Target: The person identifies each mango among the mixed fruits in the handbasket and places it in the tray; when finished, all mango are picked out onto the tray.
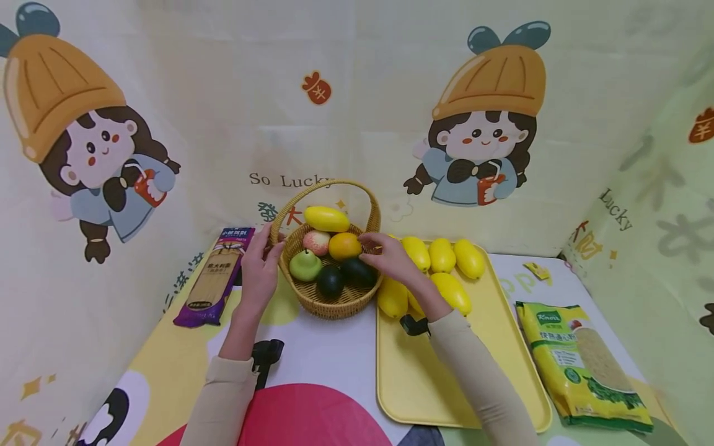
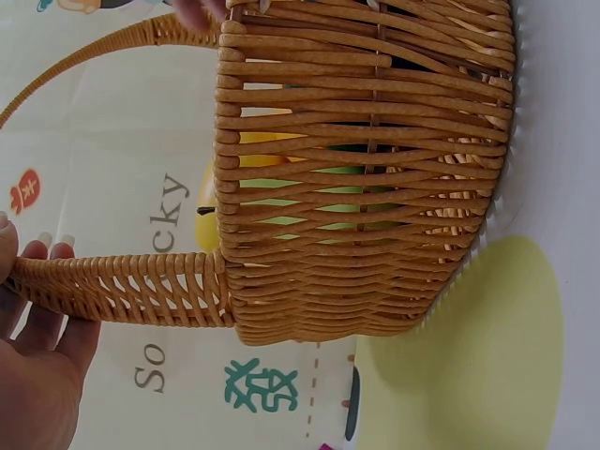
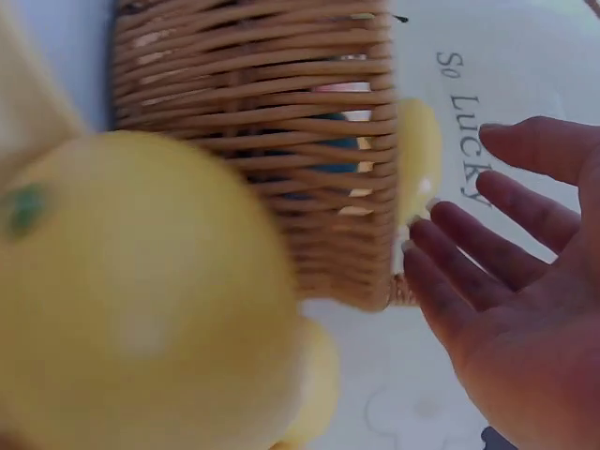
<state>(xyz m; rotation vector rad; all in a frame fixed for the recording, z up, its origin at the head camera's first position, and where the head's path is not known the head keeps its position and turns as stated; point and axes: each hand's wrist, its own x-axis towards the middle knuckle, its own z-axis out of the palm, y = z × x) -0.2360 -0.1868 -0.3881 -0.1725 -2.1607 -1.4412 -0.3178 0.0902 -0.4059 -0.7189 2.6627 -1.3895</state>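
Note:
A woven wicker basket [image 1: 334, 310] stands near the back wall, its arched handle [image 2: 141, 286] upright. My left hand [image 1: 260, 269] grips the handle's left side, with the fingers around it in the left wrist view. Over the basket's right rim is my right hand [image 1: 390, 257]; its fingers are extended and hold nothing in the right wrist view [image 3: 525, 253]. Inside the basket are a long yellow fruit [image 1: 326, 218], a pinkish peach [image 1: 317, 242], an orange [image 1: 345, 247], a green pear [image 1: 305, 266] and two dark green, smooth fruits [image 1: 330, 282].
Right of the basket, a yellow tray [image 1: 418, 384] bears several yellow oval fruits [image 1: 470, 259] at its back end. A purple noodle packet [image 1: 214, 279] lies to the left. Beyond the tray lies a yellow-green Knorr bag [image 1: 580, 365]. A printed cloth wall [image 1: 357, 136] rises behind.

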